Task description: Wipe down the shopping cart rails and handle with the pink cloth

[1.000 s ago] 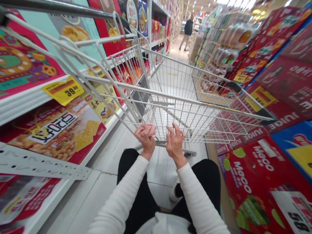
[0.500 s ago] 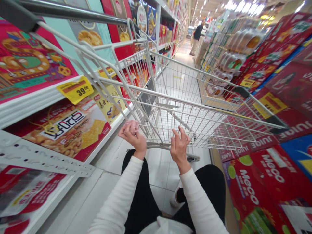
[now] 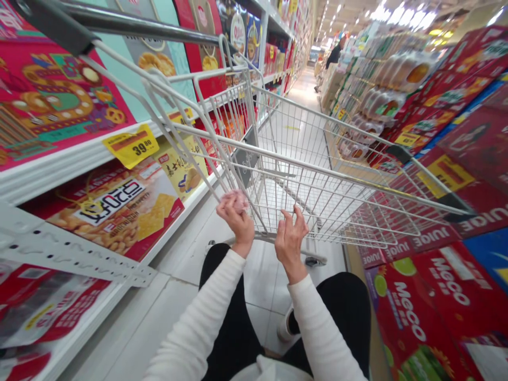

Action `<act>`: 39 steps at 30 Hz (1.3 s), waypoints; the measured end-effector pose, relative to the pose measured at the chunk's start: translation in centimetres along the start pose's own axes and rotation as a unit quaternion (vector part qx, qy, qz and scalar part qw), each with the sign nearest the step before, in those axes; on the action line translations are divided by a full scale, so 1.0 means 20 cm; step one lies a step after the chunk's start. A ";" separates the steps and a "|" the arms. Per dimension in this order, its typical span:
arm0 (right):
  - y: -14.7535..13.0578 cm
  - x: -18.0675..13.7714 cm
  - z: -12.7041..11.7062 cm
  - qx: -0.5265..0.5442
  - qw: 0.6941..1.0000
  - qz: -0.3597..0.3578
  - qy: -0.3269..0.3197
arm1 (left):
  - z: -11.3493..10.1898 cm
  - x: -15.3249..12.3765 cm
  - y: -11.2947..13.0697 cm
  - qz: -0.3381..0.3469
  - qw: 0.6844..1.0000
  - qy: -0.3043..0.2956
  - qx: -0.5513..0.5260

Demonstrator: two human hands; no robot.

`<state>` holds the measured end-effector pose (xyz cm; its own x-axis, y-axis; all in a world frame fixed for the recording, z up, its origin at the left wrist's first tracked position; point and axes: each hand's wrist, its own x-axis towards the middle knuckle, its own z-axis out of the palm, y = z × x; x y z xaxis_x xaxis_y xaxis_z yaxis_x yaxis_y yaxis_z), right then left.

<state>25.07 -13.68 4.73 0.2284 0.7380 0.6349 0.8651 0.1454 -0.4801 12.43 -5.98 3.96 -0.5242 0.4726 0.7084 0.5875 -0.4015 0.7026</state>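
Crumpled pink cloth (image 3: 235,201) is bunched in my left hand (image 3: 240,222), whose fingers are closed around it. My right hand (image 3: 291,238) is raised with its fingers loosely bent and apart, holding nothing. Both hands are above my knees, in front of a wire shopping cart (image 3: 317,174). The cart basket shows no goods inside. Its dark handlebar (image 3: 146,24) crosses the upper left. From this view I cannot tell whether the cloth touches the cart frame.
Left of me stands a shelf (image 3: 79,159) with snack boxes (image 3: 115,211) and a yellow price tag (image 3: 135,147). Red drink cartons (image 3: 420,296) are stacked close on the right. Farther along the tiled aisle (image 3: 296,121), a person (image 3: 335,53) is beside stacked goods.
My left hand has moved right with the pink cloth, closer to my right hand. The right hand has barely moved. The distant person is now more hidden behind the stacked goods.
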 end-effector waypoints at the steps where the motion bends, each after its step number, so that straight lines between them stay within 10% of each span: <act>1: 0.01 0.01 0.00 0.000 1.000 0.003 0.000 | 0.01 -0.05 0.00 0.008 1.000 -0.024 -0.008; 4: 0.04 0.02 -0.01 0.001 1.000 -0.006 -0.012 | -0.01 -0.12 -0.05 0.035 0.997 -0.063 -0.031; 10: 0.01 0.00 0.02 0.019 1.000 -0.006 -0.003 | -0.05 0.06 -0.23 0.067 0.996 0.049 0.016; 22: -0.04 -0.10 0.16 0.028 0.999 -0.031 -0.020 | -0.01 -0.27 -0.46 0.158 0.970 -0.173 0.057; 28: -0.07 0.01 0.22 0.001 0.992 -0.119 -0.041 | 0.05 -0.04 -0.43 0.143 0.987 -0.049 0.050; 39: -0.07 0.14 0.28 -0.050 0.989 -0.092 -0.109 | 0.06 -0.34 -0.53 0.157 0.955 -0.247 0.055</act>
<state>21.99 -8.14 3.73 -0.0292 0.8308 0.5557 0.9253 0.2328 -0.2994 10.53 -3.91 -8.42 0.0272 0.6656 0.7458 0.7431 -0.5125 0.4303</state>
